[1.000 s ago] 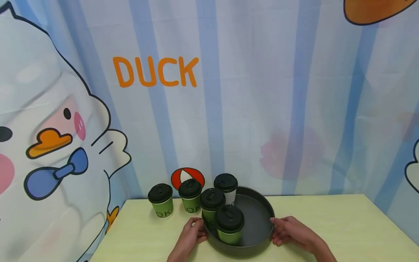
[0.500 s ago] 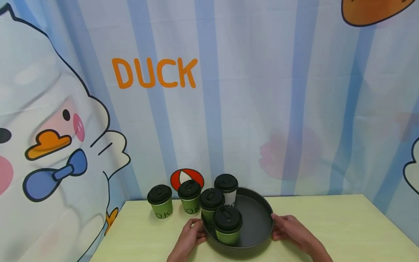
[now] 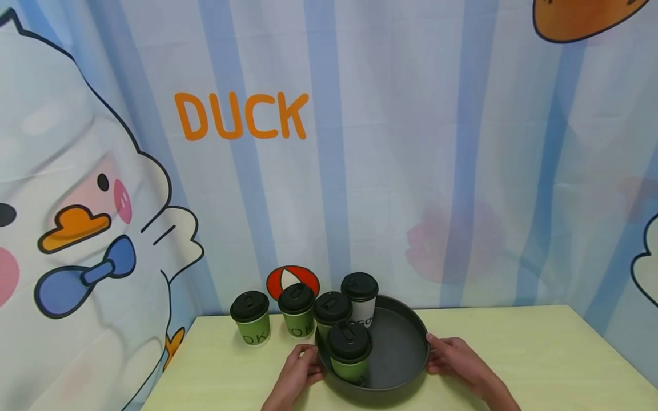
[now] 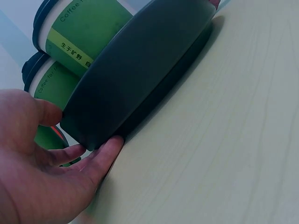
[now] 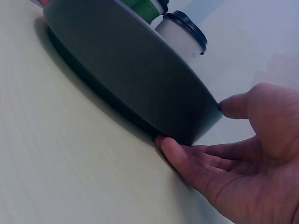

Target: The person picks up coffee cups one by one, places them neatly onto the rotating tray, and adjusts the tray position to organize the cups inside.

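Note:
A round dark grey baking pan [image 3: 396, 348] is held between both hands, close over the table. My left hand [image 3: 298, 368] grips its left side, thumb at the rim and fingertips under the bottom edge, as the left wrist view shows. On the opposite side my right hand [image 3: 460, 362] holds it the same way, thumb [image 5: 236, 106] at the rim. Inside the pan stand a green lidded paper coffee cup [image 3: 349, 370] at the front left, another green coffee cup [image 3: 333, 308] partly hidden behind it, and a white coffee cup [image 3: 364, 308] with a black lid at the back.
Two more green coffee cups with black lids, one at the far left [image 3: 254, 330] and one nearer the pan [image 3: 298, 322], stand on the pale yellow table [image 3: 514, 348]. A striped curtain [image 3: 380, 171] with duck prints hangs right behind the table's back edge.
The front green cup has slid left inside the pan, and the white cup has shifted slightly right. Both hands keep their hold on the pan.

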{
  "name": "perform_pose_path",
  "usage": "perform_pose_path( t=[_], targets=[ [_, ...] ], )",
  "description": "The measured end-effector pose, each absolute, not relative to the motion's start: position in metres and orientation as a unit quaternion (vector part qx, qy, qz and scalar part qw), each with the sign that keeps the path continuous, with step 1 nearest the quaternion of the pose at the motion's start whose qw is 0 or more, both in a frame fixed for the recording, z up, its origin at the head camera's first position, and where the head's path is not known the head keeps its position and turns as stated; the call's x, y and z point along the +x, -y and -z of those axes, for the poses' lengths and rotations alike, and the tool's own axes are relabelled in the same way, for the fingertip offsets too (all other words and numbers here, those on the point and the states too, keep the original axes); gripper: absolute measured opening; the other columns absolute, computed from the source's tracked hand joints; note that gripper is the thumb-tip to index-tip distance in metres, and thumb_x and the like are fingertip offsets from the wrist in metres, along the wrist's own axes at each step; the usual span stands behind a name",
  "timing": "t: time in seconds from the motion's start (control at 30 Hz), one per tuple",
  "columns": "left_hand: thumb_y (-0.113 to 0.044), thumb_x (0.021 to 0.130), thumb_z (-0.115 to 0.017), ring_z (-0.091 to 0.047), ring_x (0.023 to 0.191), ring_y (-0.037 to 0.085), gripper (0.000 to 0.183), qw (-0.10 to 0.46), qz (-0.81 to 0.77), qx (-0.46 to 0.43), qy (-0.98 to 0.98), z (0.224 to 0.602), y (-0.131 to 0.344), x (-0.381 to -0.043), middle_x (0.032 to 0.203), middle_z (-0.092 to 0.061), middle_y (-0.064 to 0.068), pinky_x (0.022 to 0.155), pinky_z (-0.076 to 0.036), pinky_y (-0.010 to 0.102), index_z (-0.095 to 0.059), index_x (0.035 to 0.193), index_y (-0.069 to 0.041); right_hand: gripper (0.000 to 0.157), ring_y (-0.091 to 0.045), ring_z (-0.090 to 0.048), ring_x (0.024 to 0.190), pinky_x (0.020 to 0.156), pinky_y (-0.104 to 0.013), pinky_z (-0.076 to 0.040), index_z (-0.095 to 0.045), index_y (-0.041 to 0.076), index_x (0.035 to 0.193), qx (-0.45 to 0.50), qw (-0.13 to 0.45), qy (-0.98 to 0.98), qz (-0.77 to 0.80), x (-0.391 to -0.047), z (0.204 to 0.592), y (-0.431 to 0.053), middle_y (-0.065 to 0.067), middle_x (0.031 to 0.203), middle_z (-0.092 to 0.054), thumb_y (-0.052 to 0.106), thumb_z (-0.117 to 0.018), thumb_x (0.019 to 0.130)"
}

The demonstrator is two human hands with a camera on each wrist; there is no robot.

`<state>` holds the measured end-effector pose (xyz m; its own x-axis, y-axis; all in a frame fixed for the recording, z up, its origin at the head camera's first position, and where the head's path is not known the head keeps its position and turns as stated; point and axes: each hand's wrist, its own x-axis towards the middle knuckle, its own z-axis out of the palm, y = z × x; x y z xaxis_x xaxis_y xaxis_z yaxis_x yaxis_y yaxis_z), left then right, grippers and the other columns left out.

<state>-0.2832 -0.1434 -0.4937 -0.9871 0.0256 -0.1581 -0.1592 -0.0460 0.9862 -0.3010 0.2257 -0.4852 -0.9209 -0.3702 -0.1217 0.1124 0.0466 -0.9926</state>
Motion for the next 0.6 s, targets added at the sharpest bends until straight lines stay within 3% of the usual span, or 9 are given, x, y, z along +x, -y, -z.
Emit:
perform_pose_path(
  t=[0.13, 0.43, 0.6],
  targets=[
    [-0.021, 0.105, -0.05, -0.062, 0.084, 0.015, 0.039, 0.067, -0.719, -0.051, -0.69, 0.495, 0.144, -0.284, 0.097, -0.061, 0.011, 0.078, -0.059, 0.033, -0.048, 0.129, 0.009, 0.058, -0.014, -0.07, 0.079, 0.078, -0.03, -0.06, -0.052, -0.024, 0.125, -0.086, 0.164, -0.703, 0.686, -0.302, 0.487, -0.223, -0.011, 0.092, -0.071, 0.033, -0.048, 0.111],
    [-0.022, 0.105, -0.049, -0.061, 0.087, 0.016, 0.038, 0.068, -0.708, -0.057, -0.7, 0.495, 0.145, -0.287, 0.1, -0.062, 0.012, 0.078, -0.058, 0.033, -0.049, 0.129, 0.007, 0.051, -0.018, -0.072, 0.083, 0.078, -0.031, -0.061, -0.063, -0.015, 0.116, -0.115, 0.234, -0.681, 0.684, -0.304, 0.483, -0.233, -0.011, 0.09, -0.073, 0.034, -0.05, 0.11],
    [-0.02, 0.105, -0.049, -0.061, 0.086, 0.016, 0.037, 0.069, -0.712, -0.056, -0.696, 0.494, 0.144, -0.285, 0.099, -0.061, 0.012, 0.078, -0.059, 0.033, -0.048, 0.129, 0.007, 0.057, -0.016, -0.07, 0.083, 0.079, -0.031, -0.06, -0.054, -0.021, 0.125, -0.103, 0.199, -0.687, 0.691, -0.304, 0.487, -0.23, -0.011, 0.093, -0.071, 0.033, -0.049, 0.111]
  ],
)
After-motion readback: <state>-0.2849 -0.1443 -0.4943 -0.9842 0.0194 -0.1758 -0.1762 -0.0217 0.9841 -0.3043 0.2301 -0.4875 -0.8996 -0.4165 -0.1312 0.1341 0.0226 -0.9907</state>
